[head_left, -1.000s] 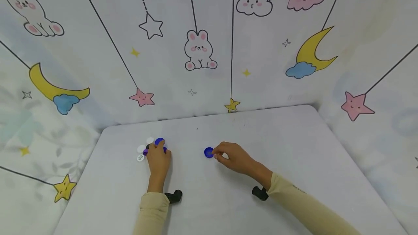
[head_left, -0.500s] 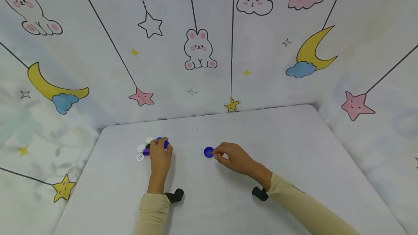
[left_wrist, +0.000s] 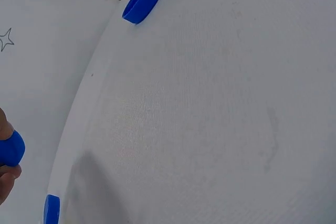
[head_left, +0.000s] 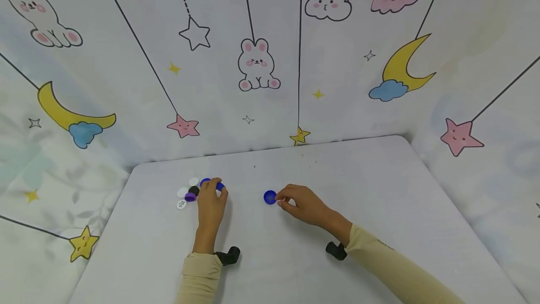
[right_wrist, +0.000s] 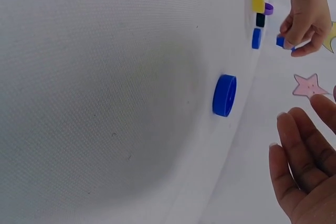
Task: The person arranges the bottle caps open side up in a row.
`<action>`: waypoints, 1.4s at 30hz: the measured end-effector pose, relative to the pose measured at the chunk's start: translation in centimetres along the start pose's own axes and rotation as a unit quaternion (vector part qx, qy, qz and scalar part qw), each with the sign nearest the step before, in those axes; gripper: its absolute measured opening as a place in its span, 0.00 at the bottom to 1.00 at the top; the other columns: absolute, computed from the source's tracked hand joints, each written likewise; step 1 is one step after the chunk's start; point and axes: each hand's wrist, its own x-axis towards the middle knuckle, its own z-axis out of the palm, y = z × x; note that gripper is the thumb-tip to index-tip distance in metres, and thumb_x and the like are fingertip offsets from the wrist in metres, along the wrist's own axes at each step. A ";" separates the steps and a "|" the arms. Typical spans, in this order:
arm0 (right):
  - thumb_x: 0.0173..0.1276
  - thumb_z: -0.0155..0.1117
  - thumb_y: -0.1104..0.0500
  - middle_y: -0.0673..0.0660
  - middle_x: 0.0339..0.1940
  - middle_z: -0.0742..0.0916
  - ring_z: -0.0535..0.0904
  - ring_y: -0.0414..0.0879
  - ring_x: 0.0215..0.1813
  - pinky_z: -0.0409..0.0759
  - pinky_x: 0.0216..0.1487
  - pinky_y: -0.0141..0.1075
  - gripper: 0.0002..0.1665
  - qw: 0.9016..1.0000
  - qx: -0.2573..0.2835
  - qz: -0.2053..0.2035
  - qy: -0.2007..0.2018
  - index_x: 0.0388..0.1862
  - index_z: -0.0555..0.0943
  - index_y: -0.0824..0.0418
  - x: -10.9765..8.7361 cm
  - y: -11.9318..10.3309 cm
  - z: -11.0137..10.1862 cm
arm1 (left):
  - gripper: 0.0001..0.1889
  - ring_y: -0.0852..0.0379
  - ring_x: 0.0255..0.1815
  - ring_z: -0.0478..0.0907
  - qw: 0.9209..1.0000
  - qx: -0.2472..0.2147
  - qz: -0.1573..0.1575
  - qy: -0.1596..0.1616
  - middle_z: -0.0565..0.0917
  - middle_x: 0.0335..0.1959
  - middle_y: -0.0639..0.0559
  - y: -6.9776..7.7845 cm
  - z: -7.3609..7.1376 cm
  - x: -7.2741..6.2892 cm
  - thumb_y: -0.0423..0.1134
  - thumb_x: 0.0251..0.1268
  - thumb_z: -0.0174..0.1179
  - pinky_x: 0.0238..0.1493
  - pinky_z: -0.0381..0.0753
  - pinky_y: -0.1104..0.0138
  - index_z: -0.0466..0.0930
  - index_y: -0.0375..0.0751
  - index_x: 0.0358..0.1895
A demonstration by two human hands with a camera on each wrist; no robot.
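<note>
My left hand (head_left: 211,203) pinches a blue bottle cap (left_wrist: 11,149) between thumb and fingers, raised above the table. Beneath and beside that hand lies a group of caps: another blue cap (head_left: 205,182), a black cap (head_left: 193,191), a purple cap (head_left: 191,197) and several white caps (head_left: 182,192). One white cap (head_left: 181,204) bears a dark mark. At mid-table a wider blue cap (head_left: 270,197) lies with its hollow side up. My right hand (head_left: 305,204) is just right of it; in the right wrist view its loosely bent fingers (right_wrist: 299,145) hold nothing and stand apart from the cap.
A white cloth covers the table (head_left: 274,257). Its back edge meets a patterned fabric wall (head_left: 219,83) with printed rabbits, stars and moons. In the right wrist view a yellow cap (right_wrist: 258,2) shows among the group. Dark wrist devices (head_left: 336,250) sit on both wrists.
My left hand has taken a blue cap from the group and moved slightly right with it, uncovering the black and purple caps. The right hand and the middle blue cap stay put.
</note>
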 end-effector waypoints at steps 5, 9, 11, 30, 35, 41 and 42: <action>0.71 0.62 0.60 0.48 0.42 0.86 0.82 0.41 0.43 0.83 0.46 0.44 0.09 1.000 -0.001 0.003 0.002 0.47 0.84 0.58 -0.1 0.0 -0.1 | 0.15 0.35 0.51 0.79 1.000 -0.011 0.009 0.008 0.80 0.49 0.32 0.5 0.3 -0.1 0.29 0.60 0.65 0.51 0.80 0.47 0.80 0.31 0.50; 0.71 0.63 0.60 0.48 0.42 0.86 0.82 0.41 0.43 0.83 0.46 0.44 0.08 1.000 -0.003 0.003 0.001 0.47 0.84 0.57 -0.2 0.0 -0.1 | 0.14 0.37 0.52 0.79 0.999 -0.025 0.026 0.007 0.80 0.49 0.35 1.1 0.7 -0.2 0.28 0.60 0.65 0.53 0.80 0.50 0.81 0.32 0.50; 0.70 0.63 0.59 0.49 0.42 0.86 0.82 0.41 0.43 0.83 0.46 0.45 0.09 1.000 -0.004 0.004 -0.001 0.47 0.84 0.57 -0.2 0.0 -0.2 | 0.14 0.39 0.52 0.80 0.999 -0.028 0.031 0.006 0.80 0.49 0.37 1.4 0.9 -0.2 0.28 0.60 0.65 0.54 0.80 0.51 0.81 0.33 0.50; 0.67 0.66 0.61 0.50 0.42 0.87 0.82 0.42 0.42 0.83 0.48 0.45 0.11 1.000 -0.006 0.000 0.007 0.48 0.83 0.61 -0.4 0.8 0.0 | 0.13 0.46 0.43 0.83 0.991 -0.059 0.117 0.013 0.83 0.44 0.41 3.9 1.9 -0.6 0.27 0.58 0.68 0.47 0.84 0.60 0.81 0.35 0.46; 0.67 0.67 0.61 0.51 0.41 0.87 0.83 0.41 0.42 0.83 0.48 0.46 0.11 1.000 -0.004 0.000 0.009 0.48 0.83 0.62 -0.4 1.0 0.2 | 0.13 0.48 0.41 0.82 0.984 -0.076 0.159 0.027 0.82 0.42 0.43 4.6 1.9 -0.7 0.27 0.56 0.69 0.45 0.84 0.60 0.81 0.34 0.45; 0.67 0.66 0.61 0.53 0.42 0.87 0.83 0.42 0.42 0.83 0.48 0.46 0.12 1.000 -0.002 0.002 0.012 0.49 0.83 0.62 -0.2 1.0 0.3 | 0.14 0.50 0.41 0.82 0.976 -0.090 0.197 0.021 0.82 0.42 0.44 5.8 1.9 -1.1 0.26 0.54 0.70 0.45 0.84 0.60 0.80 0.34 0.44; 0.67 0.66 0.61 0.53 0.42 0.87 0.83 0.42 0.42 0.83 0.48 0.46 0.12 1.000 -0.004 0.005 0.012 0.49 0.83 0.61 -0.2 0.9 0.3 | 0.14 0.51 0.41 0.82 0.975 -0.091 0.201 0.019 0.82 0.42 0.44 6.0 2.0 -1.1 0.26 0.54 0.70 0.45 0.84 0.61 0.80 0.35 0.44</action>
